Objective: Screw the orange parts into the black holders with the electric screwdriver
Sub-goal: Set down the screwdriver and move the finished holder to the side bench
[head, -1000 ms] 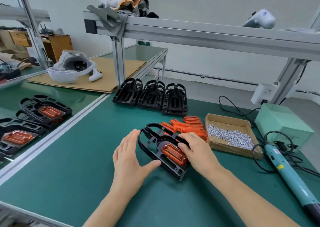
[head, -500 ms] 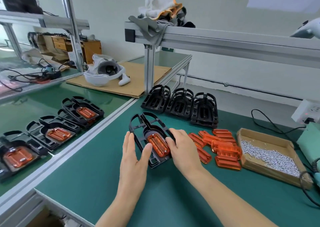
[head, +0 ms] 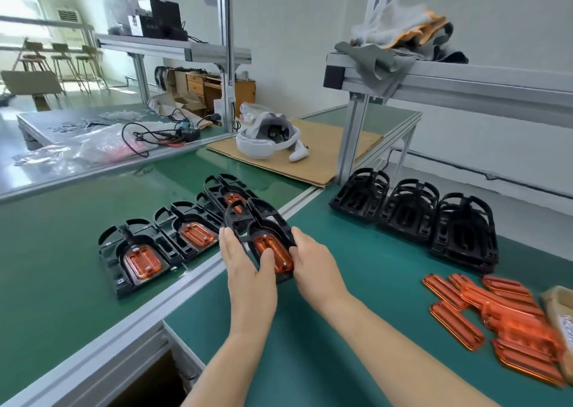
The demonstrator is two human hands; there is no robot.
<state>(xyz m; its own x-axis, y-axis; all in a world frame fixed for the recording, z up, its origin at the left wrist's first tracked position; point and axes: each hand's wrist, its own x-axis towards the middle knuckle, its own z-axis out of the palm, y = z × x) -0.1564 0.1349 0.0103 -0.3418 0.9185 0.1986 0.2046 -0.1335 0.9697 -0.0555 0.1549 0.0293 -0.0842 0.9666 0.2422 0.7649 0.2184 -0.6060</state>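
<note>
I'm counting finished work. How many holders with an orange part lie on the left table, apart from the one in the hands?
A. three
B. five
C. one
A: three holders with orange parts lie in a row on the left table, while both hands carry a fourth.

Bright, even daylight comes from the windows at far left, blown out white; glare washes the left surface; loose orange parts smear with blur at right; wide-angle bending tilts frame posts.
</note>
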